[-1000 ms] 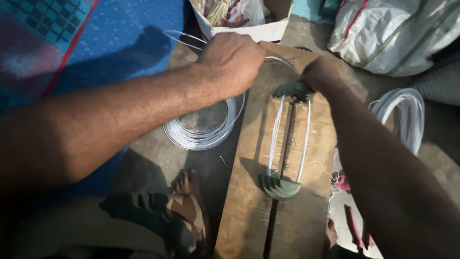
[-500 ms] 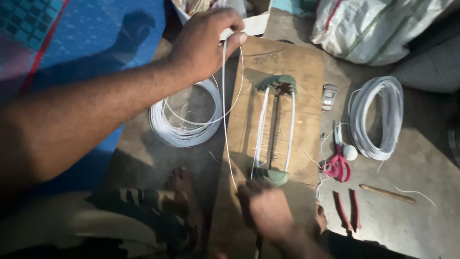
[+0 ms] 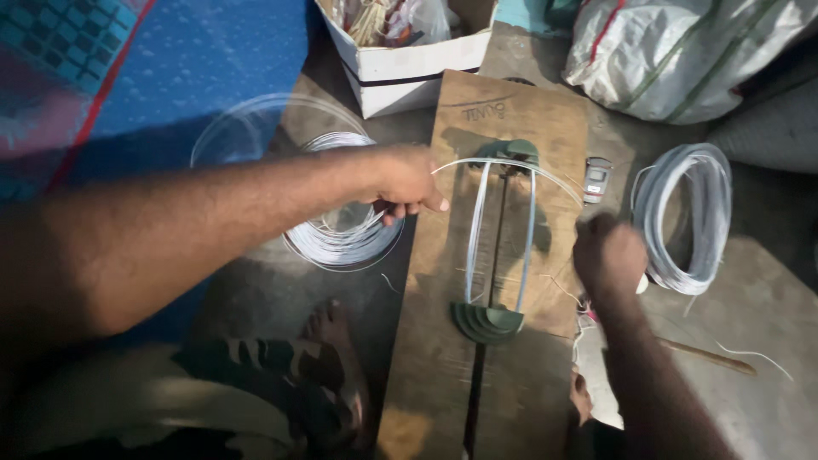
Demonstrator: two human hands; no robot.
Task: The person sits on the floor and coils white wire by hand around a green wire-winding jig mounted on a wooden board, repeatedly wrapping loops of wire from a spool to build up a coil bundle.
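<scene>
The left hand (image 3: 407, 181) pinches a thin white wire (image 3: 503, 162) that arcs from its fingers over the top of a green former (image 3: 498, 243) on the wooden board (image 3: 511, 111). Loops of the wire run down both sides of the former. The right hand (image 3: 607, 255) is a closed fist at the board's right edge; what it grips I cannot tell. A wire coil (image 3: 341, 238) lies under the left hand, another coil (image 3: 686, 217) lies right of the fist.

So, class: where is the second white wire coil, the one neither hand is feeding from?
In the head view the spare wire coil lies on the ground at the right, just beyond the right hand and right of the wooden board, below the white sack.
</scene>
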